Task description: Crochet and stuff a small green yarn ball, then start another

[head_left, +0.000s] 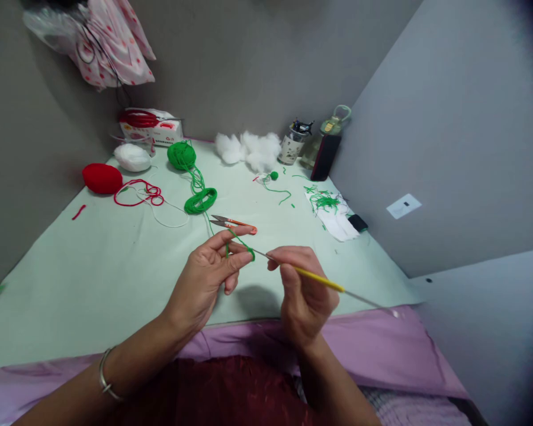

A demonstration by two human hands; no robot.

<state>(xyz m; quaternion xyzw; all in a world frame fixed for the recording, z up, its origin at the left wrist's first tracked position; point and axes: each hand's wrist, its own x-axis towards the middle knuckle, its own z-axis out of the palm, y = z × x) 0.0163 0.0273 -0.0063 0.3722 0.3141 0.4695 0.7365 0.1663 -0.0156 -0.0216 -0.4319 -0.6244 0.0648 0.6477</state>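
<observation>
Between the thumb and fingers of my left hand (208,272) is a small piece of green yarn (251,253), with a strand running over the raised index finger. My right hand (308,290) is closed around the yellow handle of a crochet hook (320,280). The hook's thin metal tip points left and reaches the green yarn at my left fingertips. Just beyond my left hand, orange-handled thread snips (237,223) lie on the table. A green yarn strand leads up toward a loose green coil (201,201) and a green yarn ball (182,155).
On the pale table (115,266) are a red ball (102,178), a white ball (132,158), white stuffing (249,151), a pen cup (292,146), a leaning phone (326,158) and green scraps on white paper (337,223). Grey walls stand behind and right.
</observation>
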